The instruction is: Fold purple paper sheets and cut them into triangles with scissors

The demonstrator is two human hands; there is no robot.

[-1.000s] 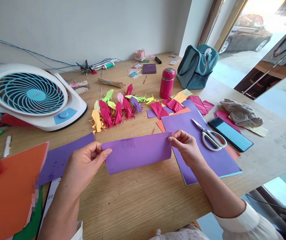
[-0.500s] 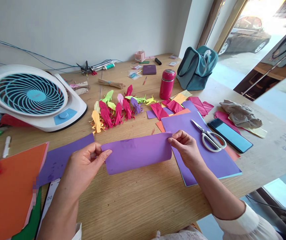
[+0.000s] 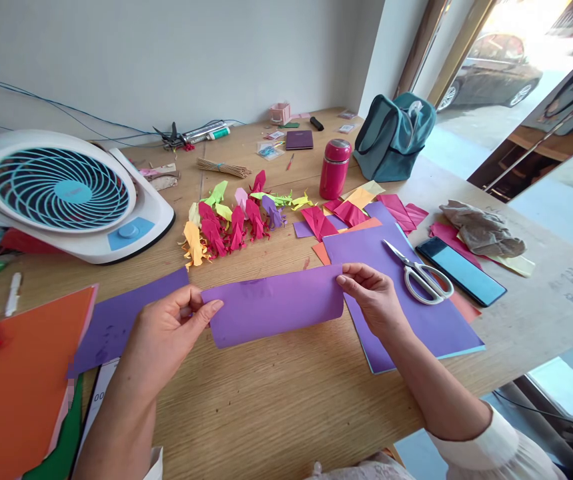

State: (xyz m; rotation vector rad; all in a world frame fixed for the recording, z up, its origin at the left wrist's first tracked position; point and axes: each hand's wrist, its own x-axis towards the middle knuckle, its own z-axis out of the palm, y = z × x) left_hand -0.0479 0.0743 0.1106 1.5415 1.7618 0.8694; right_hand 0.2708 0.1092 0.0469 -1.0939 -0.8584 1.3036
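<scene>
A rectangular sheet of purple paper (image 3: 276,303) is stretched between my two hands above the wooden table, its lower part curving slightly. My left hand (image 3: 179,327) pinches its left end between thumb and fingers. At the right end, my right hand (image 3: 369,293) grips the upper corner the same way. Beyond the sheet stand several folded paper figures (image 3: 237,227) in red, yellow, green, pink and purple. White-handled scissors (image 3: 422,275) lie on a stack of purple paper (image 3: 391,333) beside my right hand. Another purple piece (image 3: 116,317) rests left of my left hand.
A white fan (image 3: 71,193) stands at the left, behind orange paper (image 3: 21,387). To the right are a phone (image 3: 461,270), crumpled brown paper (image 3: 483,228) and red folded pieces (image 3: 401,212). A red flask (image 3: 335,170) and a teal bag (image 3: 391,140) stand farther back.
Both hands keep their pinch on the purple paper, which has shifted very slightly. Everything else on the table looks unchanged.
</scene>
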